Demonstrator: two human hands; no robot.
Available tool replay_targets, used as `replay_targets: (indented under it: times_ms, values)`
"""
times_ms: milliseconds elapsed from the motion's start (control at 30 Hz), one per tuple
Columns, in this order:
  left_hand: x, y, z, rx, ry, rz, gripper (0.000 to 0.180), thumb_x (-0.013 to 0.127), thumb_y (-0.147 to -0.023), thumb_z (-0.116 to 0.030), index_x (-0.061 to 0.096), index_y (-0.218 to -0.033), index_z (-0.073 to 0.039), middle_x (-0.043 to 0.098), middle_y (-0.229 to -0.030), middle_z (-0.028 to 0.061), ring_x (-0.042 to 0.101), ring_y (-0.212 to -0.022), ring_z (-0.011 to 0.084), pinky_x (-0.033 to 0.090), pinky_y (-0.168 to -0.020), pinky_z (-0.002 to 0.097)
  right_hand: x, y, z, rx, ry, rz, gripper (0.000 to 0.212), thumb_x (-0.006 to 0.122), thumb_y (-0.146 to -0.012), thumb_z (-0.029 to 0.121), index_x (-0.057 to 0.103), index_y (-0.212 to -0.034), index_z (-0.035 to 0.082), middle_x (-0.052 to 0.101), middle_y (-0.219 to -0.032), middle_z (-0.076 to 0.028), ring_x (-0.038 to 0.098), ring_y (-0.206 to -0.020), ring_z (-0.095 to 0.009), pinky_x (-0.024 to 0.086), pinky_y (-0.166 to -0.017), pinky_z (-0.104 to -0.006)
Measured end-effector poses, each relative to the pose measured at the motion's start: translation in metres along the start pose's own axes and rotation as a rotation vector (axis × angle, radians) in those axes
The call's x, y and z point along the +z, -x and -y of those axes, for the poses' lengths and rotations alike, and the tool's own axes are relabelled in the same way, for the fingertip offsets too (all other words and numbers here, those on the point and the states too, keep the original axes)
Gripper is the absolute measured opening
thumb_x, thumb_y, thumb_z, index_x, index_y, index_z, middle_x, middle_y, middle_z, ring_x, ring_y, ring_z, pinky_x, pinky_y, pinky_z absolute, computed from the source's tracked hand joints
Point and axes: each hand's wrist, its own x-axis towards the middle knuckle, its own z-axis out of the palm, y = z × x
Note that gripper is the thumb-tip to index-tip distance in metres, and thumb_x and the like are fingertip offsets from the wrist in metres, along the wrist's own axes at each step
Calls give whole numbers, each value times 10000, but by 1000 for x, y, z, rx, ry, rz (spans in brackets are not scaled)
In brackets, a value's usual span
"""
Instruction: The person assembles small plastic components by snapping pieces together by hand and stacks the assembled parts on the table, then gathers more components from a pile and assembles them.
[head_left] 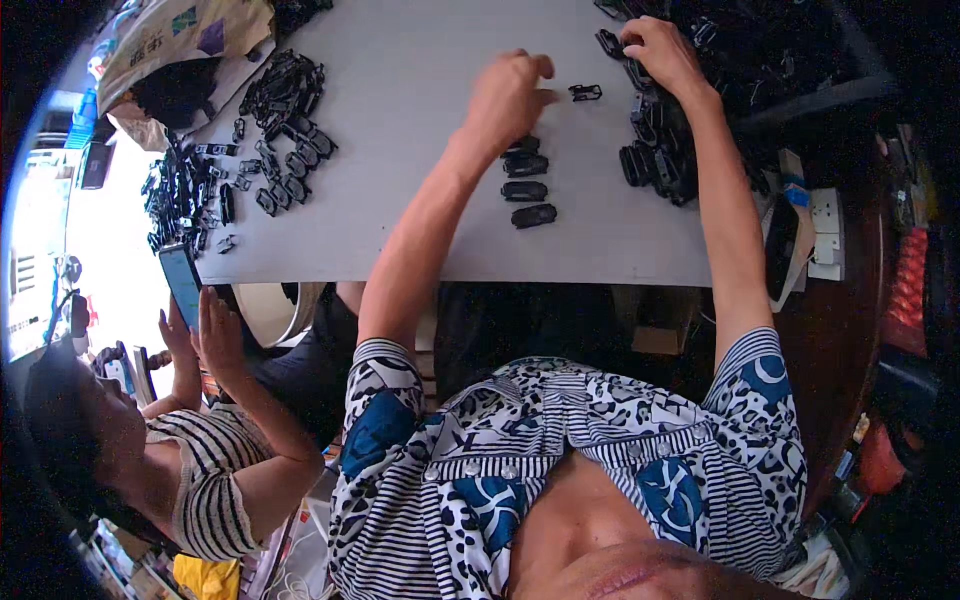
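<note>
At the far left we see a co-worker in a striped top, both hands raised beside a phone at the near edge of the desk. Above, a pale bag stands with its mouth toward us, dark inside. Next come the left heaps of small black parts, with looser pieces spread below and between them.

After a bare stretch of desk, we find our left hand over the far end of a row of black parts. Four of these show, one behind another, the farthest partly covered by the hand. The fingers of this hand are bent, thumb apart from forefinger (the hand is blurred, so we cannot tell whether they hold anything). Just right of the fingertips, a lone black frame lies on the desk by itself.

Farther right, our right hand reaches to the top of the right pile of black parts. Its fingers curl down beside a part there; we cannot tell whether they grip it. Beyond that arm we have a large dark heap and, lower down, white sockets.
</note>
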Motion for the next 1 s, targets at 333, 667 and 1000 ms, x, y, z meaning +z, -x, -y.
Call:
replay_targets:
  times_ms: [333,667,1000]
  values:
    - [22,-17,7,74,-155,3,140,683,-751,-131,621,-835,-38,600,-841,158,590,-820,367,491,-684,449,38,-38,17,97,336,40,281,680,-729,207,692,-848,-47,667,-911,-221,637,-893,-390,507,-785,-435]
    - [-16,18,36,-137,-95,-50,215,730,-671,-75,675,-878,-54,604,-911,151,573,-927,342,491,-780,414,37,-30,47,152,-95,64,181,634,-792,146,641,-945,49,651,-855,-151,645,-824,-292,496,-724,-394]
    - [-20,25,31,-144,-31,-140,234,753,-675,-87,674,-894,-72,592,-888,130,591,-836,313,480,-726,398,12,-17,51,-274,-87,135,255,613,-747,-23,634,-983,70,536,-891,-64,575,-871,-232,458,-745,-349]
